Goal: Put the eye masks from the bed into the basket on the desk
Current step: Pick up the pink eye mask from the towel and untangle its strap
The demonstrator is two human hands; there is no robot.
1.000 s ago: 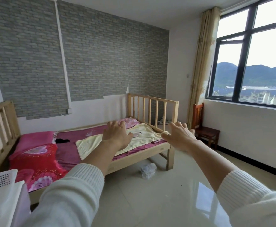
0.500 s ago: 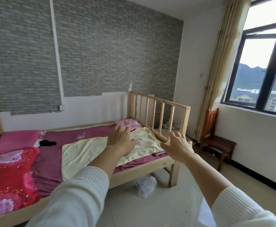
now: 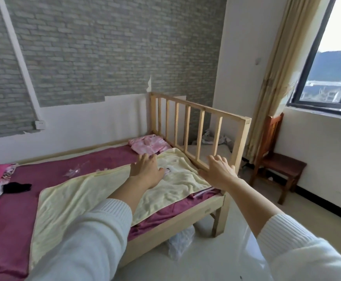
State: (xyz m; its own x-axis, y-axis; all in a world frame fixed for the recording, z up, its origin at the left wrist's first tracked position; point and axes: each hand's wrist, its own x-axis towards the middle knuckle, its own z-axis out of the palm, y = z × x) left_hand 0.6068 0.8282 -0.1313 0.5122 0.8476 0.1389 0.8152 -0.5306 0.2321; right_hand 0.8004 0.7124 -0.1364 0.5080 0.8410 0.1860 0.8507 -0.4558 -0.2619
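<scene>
Both hands reach out empty with fingers spread, the left hand (image 3: 146,169) above the yellow towel (image 3: 96,193) on the bed (image 3: 177,224), the right hand (image 3: 219,171) near the footboard (image 3: 202,126), while a black eye mask (image 3: 16,188) lies on the maroon sheet (image 3: 64,165).

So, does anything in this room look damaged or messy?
Yes. The brick wallpaper stops in a ragged, torn edge above bare white wall, a crumpled plastic bag lies on the floor under the bed, and litter sits behind its footboard.

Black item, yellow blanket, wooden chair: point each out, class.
Black item (image 3: 17,188), head view, its middle.
Yellow blanket (image 3: 80,199), head view, bare central part.
Wooden chair (image 3: 283,164), head view, its seat.
</scene>
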